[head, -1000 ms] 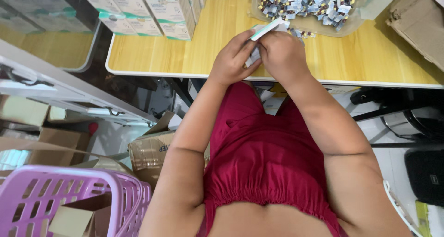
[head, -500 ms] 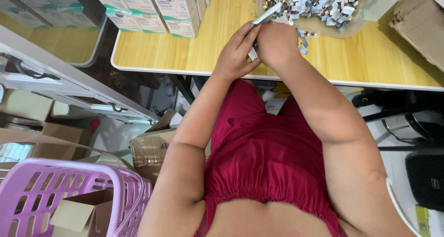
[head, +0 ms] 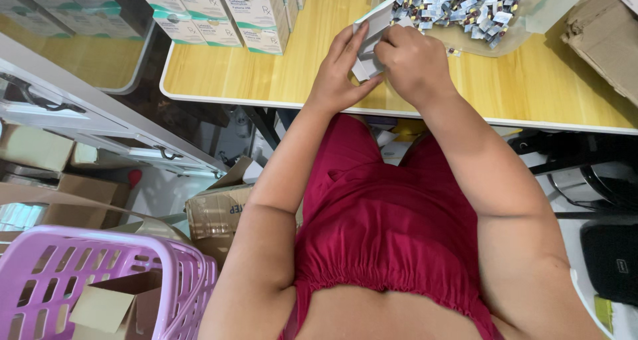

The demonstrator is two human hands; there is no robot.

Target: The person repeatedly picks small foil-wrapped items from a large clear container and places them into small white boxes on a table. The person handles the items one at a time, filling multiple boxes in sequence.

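Left hand [head: 339, 71] and right hand [head: 413, 64] both grasp a small white flat cardboard carton [head: 372, 38] over the yellow wooden worktop [head: 266, 81], long axis tilted far-right, pile of blister strips [head: 458, 4] just beyond.

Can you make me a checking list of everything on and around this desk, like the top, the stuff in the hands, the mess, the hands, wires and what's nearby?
Surface: wooden table, pale edge.
Job's things: small white carton, flap open, held above the table by both hands.
Clutter: heap of little blue and silver packets; row of white boxes with teal tops; brown cardboard at the right edge.
Hands: left hand grips the carton's side; right hand covers its front.
Cables: thin white cord lower right.
Surroundings: purple basket, cardboard boxes on the floor, metal shelf.
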